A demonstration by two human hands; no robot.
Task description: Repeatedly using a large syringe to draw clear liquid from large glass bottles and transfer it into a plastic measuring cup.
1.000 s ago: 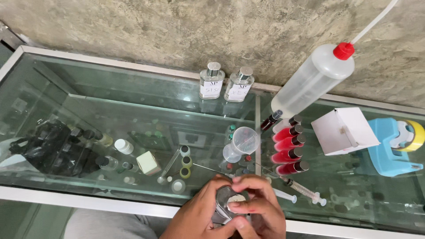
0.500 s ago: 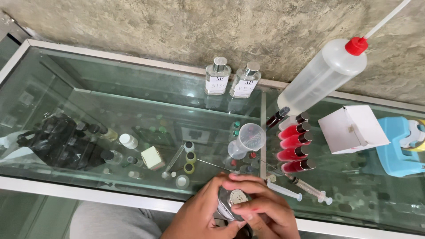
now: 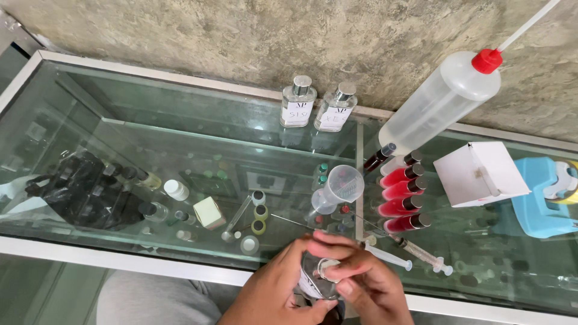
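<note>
At the near edge of the glass counter (image 3: 180,265), a small clear bottle (image 3: 313,280) is cupped by the left hand (image 3: 274,295) and its top is pinched by the closed fingers (image 3: 337,269) of the right hand (image 3: 367,283), with two syringes (image 3: 415,256) lying just beyond and red-filled tubes (image 3: 400,195) farther back.

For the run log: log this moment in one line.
left hand: holds small bottle | right hand: fingers on bottle top | nearby: syringes, red vials | surface: glass counter
</note>
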